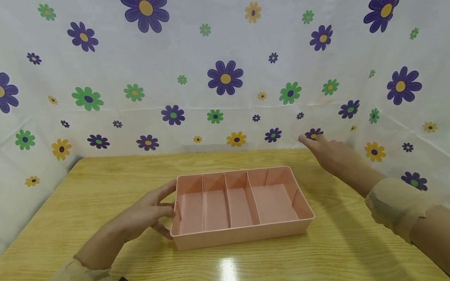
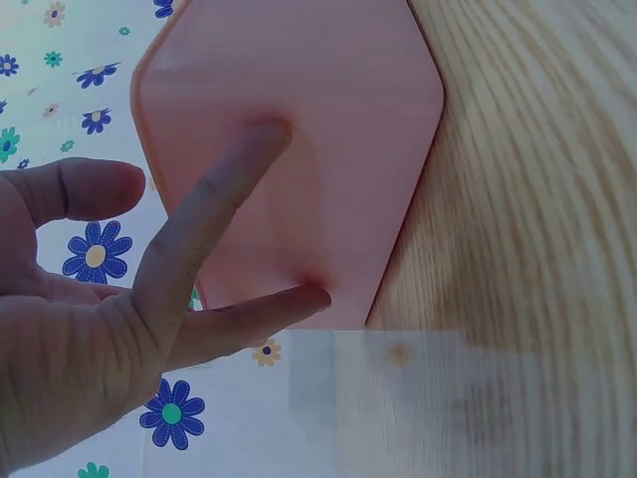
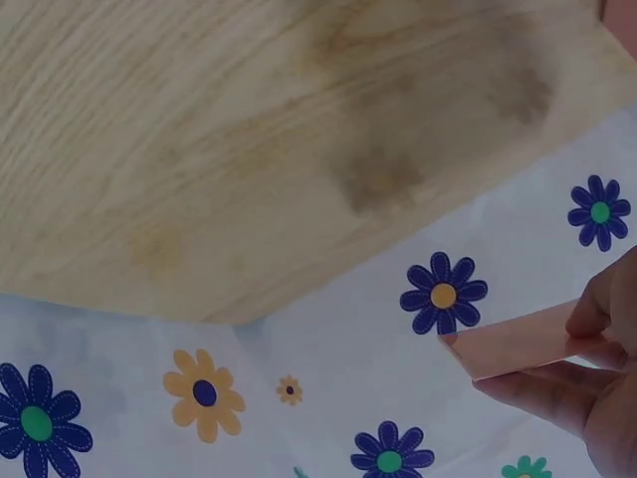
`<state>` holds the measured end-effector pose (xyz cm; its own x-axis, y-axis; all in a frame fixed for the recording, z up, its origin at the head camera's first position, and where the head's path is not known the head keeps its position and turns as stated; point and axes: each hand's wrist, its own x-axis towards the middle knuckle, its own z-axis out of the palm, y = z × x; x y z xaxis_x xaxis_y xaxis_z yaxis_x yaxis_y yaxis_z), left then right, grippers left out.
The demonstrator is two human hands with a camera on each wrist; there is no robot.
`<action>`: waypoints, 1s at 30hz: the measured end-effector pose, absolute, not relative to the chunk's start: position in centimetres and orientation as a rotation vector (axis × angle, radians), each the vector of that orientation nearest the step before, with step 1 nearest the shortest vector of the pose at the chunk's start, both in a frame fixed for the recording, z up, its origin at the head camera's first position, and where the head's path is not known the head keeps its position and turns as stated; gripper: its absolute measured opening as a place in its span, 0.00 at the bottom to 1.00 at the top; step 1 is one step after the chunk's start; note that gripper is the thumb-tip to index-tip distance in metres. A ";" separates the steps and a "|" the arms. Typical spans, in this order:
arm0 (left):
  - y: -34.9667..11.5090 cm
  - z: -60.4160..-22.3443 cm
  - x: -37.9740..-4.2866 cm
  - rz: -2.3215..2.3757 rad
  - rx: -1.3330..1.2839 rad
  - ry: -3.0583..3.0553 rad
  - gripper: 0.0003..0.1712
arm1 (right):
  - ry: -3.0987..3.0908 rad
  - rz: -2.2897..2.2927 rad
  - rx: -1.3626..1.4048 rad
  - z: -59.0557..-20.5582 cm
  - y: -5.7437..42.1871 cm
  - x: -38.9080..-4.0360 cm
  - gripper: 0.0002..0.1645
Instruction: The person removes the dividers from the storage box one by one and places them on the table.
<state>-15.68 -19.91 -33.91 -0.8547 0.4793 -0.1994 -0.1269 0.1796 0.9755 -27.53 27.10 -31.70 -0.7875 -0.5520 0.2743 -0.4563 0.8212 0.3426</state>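
A pink tray [image 1: 242, 233] rests on the wooden table, with three upright dividers across it. Its rightmost compartment is the widest, and narrow slots mark its walls. My left hand [image 1: 145, 212] is spread at the tray's left short end. In the left wrist view, two extended fingertips [image 2: 269, 134] press the outer face of that end wall [image 2: 348, 179]; the thumb or another finger stands apart from it. Raised beyond the tray's right back corner, my right hand [image 1: 332, 156] pinches a thin, flat pink divider [image 3: 518, 344], plain in the right wrist view and only faint in the head view.
The wooden table [image 1: 116, 175] carries the tray near its middle. A white cloth [image 1: 197, 50] printed with purple, green and yellow flowers hangs behind the table and along both sides. My right hand is in front of the cloth near the table's back edge.
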 end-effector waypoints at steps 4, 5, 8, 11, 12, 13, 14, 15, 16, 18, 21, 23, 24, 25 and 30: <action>-19.7 -33.8 -15.7 1.715 0.334 1.997 0.44 | -2.729 -0.355 0.813 -33.9 27.6 -27.6 0.40; -19.7 -33.8 -15.7 1.716 0.335 2.003 0.44 | -2.728 -0.344 0.833 -34.4 27.7 -27.6 0.40; -19.6 -33.8 -15.7 1.715 0.330 2.021 0.42 | -2.673 -0.333 0.889 -35.7 27.9 -27.6 0.40; -19.6 -33.8 -15.7 1.714 0.325 2.035 0.41 | -2.606 -0.355 0.950 -36.7 28.0 -27.5 0.37; -19.6 -33.8 -15.6 1.712 0.323 2.037 0.41 | -2.586 -0.362 0.968 -37.0 28.0 -27.5 0.35; -19.6 -33.8 -15.6 1.710 0.321 2.039 0.42 | -2.574 -0.369 0.989 -37.2 28.1 -27.5 0.33; -19.7 -33.8 -15.6 1.708 0.317 2.041 0.41 | -2.579 -0.384 1.010 -37.4 28.2 -27.5 0.32; -19.7 -33.7 -15.6 1.707 0.313 2.043 0.41 | -2.597 -0.393 1.030 -37.6 28.3 -27.5 0.30; -19.6 -33.7 -15.5 1.703 0.308 2.049 0.41 | -2.626 -0.394 1.050 -37.7 28.4 -27.5 0.28; -19.6 -33.6 -15.5 1.698 0.298 2.055 0.41 | -2.711 -0.386 1.082 -37.7 28.6 -27.6 0.27; -19.6 -33.5 -15.5 1.693 0.286 2.063 0.41 | -2.868 -0.340 1.099 -37.4 28.8 -27.9 0.29; -19.7 -33.5 -15.5 1.687 0.284 2.064 0.41 | -2.940 -0.313 1.104 -37.2 28.8 -28.2 0.29; -19.7 -33.5 -15.5 1.685 0.283 2.062 0.41 | -2.962 -0.300 1.113 -37.0 28.8 -28.3 0.29; -19.7 -33.5 -15.5 1.683 0.285 2.062 0.41 | -2.979 -0.294 1.120 -37.0 28.8 -28.3 0.29; -19.7 -33.6 -15.4 1.678 0.288 2.062 0.40 | -3.017 -0.282 1.159 -36.8 28.9 -28.4 0.28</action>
<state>-15.40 -19.74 -33.57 -0.8706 0.4403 -0.2198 -0.1257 0.2329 0.9643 -28.45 28.88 -36.83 -0.7403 -0.6537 -0.1568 -0.6714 0.7305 0.1249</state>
